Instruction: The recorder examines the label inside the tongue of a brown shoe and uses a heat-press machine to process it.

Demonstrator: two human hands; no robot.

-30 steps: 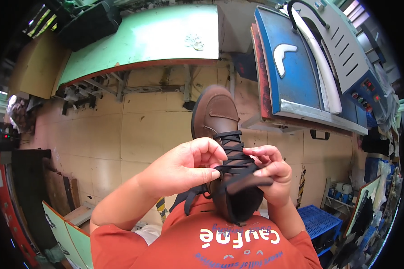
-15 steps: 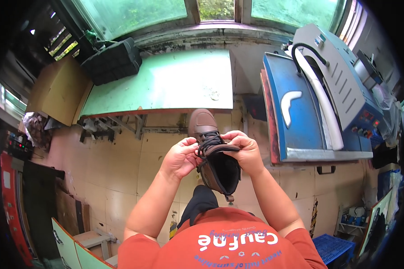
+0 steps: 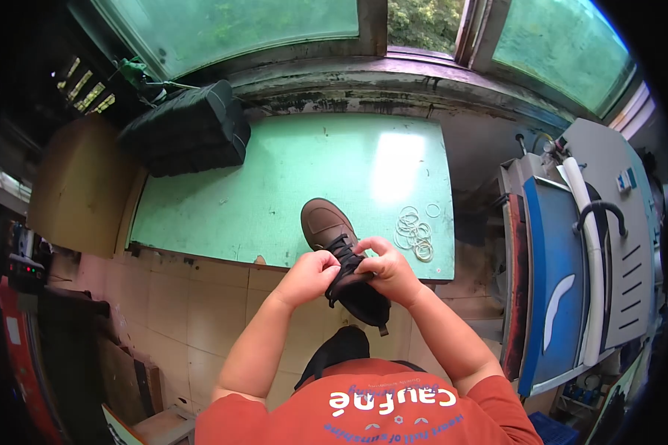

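Hands [image 3: 309,277] on shoe [image 3: 340,247], red shirt [image 3: 297,417] — white lettering [image 3: 390,402]

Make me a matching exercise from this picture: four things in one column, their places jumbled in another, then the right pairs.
Things
1. Brown shoe
2. Pale rings
3. Bulky black bundle
4. White curved piece

Places
A. On the blue panel
B. At the left end of the green tabletop
C. Between the left hand and the right hand
D. Near the tabletop's right edge

Pairs: 1-C, 2-D, 3-B, 4-A
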